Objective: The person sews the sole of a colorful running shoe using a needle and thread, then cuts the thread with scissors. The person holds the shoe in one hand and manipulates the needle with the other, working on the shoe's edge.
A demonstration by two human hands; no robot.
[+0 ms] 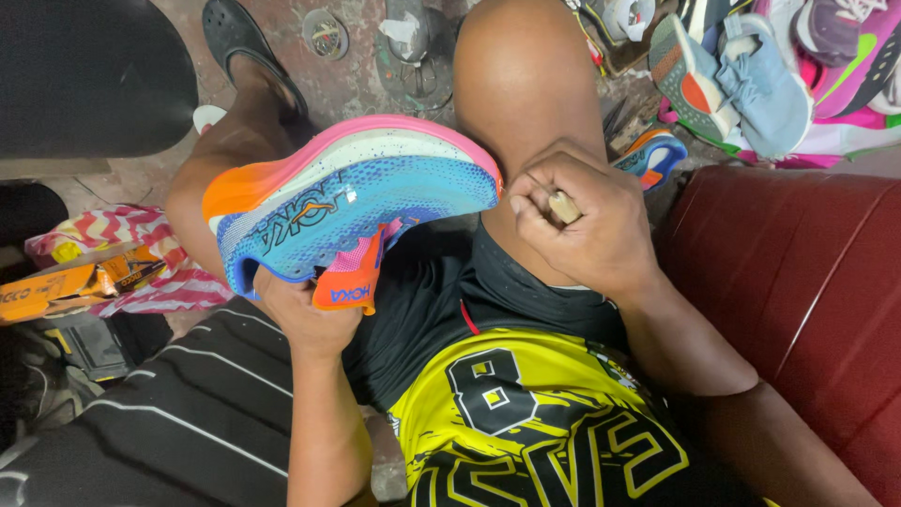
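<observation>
Indoors, red seat (pixel 798 272), cluttered floor (pixel 357 80), left hand (pixel 305 314) grip grasping blue shoe (pixel 352 202), right hand (pixel 582 221) clenched on small tool (pixel 564 207).

We cannot see the far side of the blue running shoe (pixel 347 207) — our left hand (pixel 305 314) covers part of its heel from below. The pale tool (pixel 564 207) is mostly buried in our right hand (pixel 587 221). The shoe pile (pixel 779 75) runs off the top edge.
</observation>
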